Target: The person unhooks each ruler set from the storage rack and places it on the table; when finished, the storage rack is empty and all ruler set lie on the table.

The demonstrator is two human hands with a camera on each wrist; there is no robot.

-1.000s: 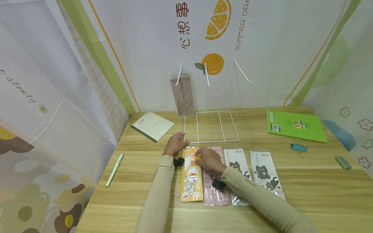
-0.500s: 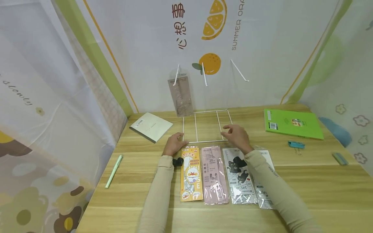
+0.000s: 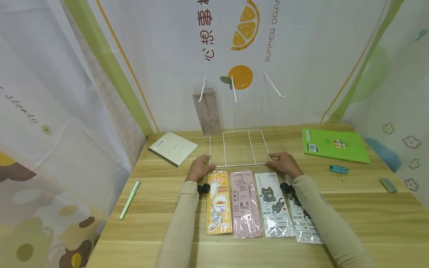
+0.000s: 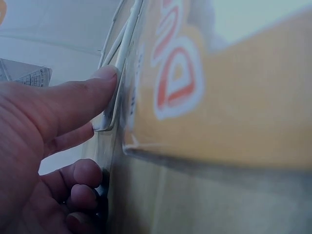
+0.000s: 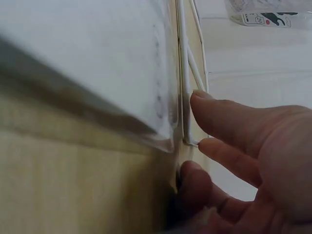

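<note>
In the head view my left hand [image 3: 198, 168] and my right hand [image 3: 285, 164] sit at the front corners of a white wire display rack [image 3: 241, 165]. The left thumb and index finger pinch one corner, also seen in the left wrist view. At the other corner, the right thumb and index finger pinch the wire. Close to the rack's front lie a yellow duck ruler set [image 3: 219, 203], a pink ruler set [image 3: 246, 204] and two cat ruler sets [image 3: 275, 204], the rightmost partly under my right forearm. A greyish-pink ruler pack [image 3: 208, 115] hangs on the rack's left hook.
The rack's middle hook [image 3: 234, 89] and right hook [image 3: 274, 85] stick out forward. A cream notebook [image 3: 173, 148] and a green pen [image 3: 129, 200] lie left. On the right are a green book [image 3: 335, 145], a teal binder clip [image 3: 339, 169] and a small grey-green block [image 3: 388, 185].
My right hand has moved from above the yellow and pink packs rightward to the rack's right front corner and taken hold there. My left hand has stayed at the left corner.
</note>
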